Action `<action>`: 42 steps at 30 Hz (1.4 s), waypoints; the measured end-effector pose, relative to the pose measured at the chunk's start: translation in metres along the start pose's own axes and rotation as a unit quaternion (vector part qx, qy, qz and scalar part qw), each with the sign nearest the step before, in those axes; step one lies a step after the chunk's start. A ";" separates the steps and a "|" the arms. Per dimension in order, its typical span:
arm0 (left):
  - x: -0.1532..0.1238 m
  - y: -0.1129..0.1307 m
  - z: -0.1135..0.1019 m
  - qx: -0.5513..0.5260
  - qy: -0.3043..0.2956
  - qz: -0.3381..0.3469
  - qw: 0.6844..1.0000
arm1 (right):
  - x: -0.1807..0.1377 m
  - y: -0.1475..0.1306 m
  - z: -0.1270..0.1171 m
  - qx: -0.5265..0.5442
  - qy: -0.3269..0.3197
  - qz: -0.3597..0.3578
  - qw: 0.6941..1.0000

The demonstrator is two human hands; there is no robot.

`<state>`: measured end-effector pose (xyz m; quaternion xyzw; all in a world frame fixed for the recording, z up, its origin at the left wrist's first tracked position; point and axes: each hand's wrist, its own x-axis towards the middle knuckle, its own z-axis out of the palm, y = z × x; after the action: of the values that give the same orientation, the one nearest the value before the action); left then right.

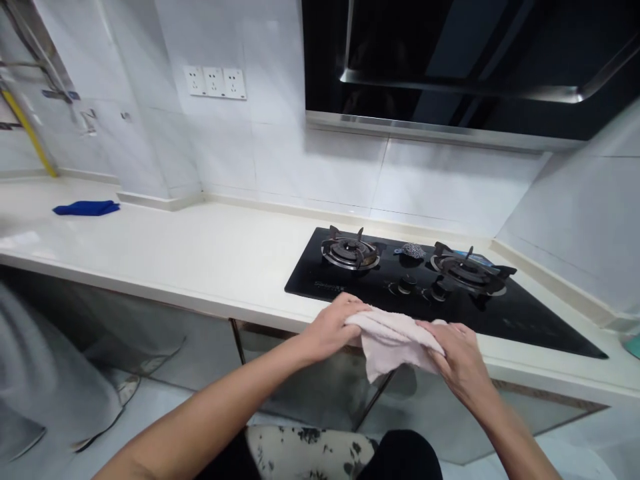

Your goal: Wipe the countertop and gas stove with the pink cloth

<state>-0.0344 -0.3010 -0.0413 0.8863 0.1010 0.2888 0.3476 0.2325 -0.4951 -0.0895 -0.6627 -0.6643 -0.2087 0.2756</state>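
Observation:
My left hand point(330, 328) and my right hand point(457, 357) both grip a folded pale pink towel point(393, 343) between them, just above the front edge of the worktop. The towel's lower corner hangs down past that edge. Right behind the hands lies a black glass gas hob point(450, 320) with several control knobs and a burner point(350, 248) on each side. My fingers do not appear to touch the glass.
A white stone worktop point(175, 250) runs along a tiled wall, with a blue cloth point(86, 208) at its left. A patterned oven mitt or pad point(411, 251) lies between the burners. A black range hood point(450, 60) hangs above, and a wall socket strip point(215, 82) sits on the tiles.

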 end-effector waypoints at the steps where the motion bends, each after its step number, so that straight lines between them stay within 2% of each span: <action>1: 0.003 0.000 -0.009 -0.038 0.022 -0.041 0.998 | 0.014 -0.004 0.002 0.027 -0.010 0.012 1.000; 5: 0.020 -0.012 -0.046 -0.157 0.117 -0.190 0.962 | 0.083 -0.017 0.009 0.113 -0.033 0.107 0.987; 7: 0.027 -0.024 -0.064 -0.184 0.134 -0.226 0.947 | 0.115 -0.022 0.015 0.117 -0.054 0.141 0.982; 9: 0.027 -0.040 -0.079 -0.154 0.139 -0.242 0.948 | 0.135 -0.026 0.023 0.060 -0.080 0.149 0.984; 11: 0.018 -0.057 -0.093 -0.081 0.161 -0.245 0.953 | 0.140 -0.029 0.032 -0.027 -0.083 0.139 0.986; 13: 0.001 -0.073 -0.106 -0.013 0.189 -0.236 0.953 | 0.131 -0.033 0.040 -0.088 -0.052 0.117 0.988; 16: -0.030 -0.092 -0.128 0.080 0.196 -0.240 0.948 | 0.110 -0.044 0.047 -0.103 0.026 0.067 0.992; 18: -0.048 -0.100 -0.146 0.174 0.198 -0.253 0.931 | 0.100 -0.055 0.049 -0.108 0.034 0.013 0.993; 22: -0.072 -0.111 -0.183 0.350 0.170 -0.296 0.872 | 0.101 -0.073 0.049 -0.135 -0.087 -0.106 0.981; 26: -0.086 -0.119 -0.214 0.423 0.132 -0.331 0.833 | 0.121 -0.074 0.055 -0.136 -0.162 -0.116 0.971; 29: -0.092 -0.123 -0.225 0.428 0.114 -0.314 0.839 | 0.140 -0.077 0.065 -0.120 -0.183 -0.101 0.970; 33: -0.093 -0.125 -0.226 0.362 0.120 -0.280 0.881 | 0.170 -0.099 0.087 -0.076 -0.202 -0.047 0.975; 38: -0.091 -0.122 -0.227 0.322 0.147 -0.291 0.889 | 0.217 -0.162 0.115 0.021 -0.251 -0.001 0.968; 42: -0.091 -0.126 -0.232 0.335 0.148 -0.303 0.880 | 0.246 -0.220 0.132 0.073 -0.300 -0.032 0.950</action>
<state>-0.2408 -0.1129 -0.0295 0.8228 0.5060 0.2458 0.0815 0.0090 -0.2293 -0.0124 -0.6514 -0.7504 0.0407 0.1042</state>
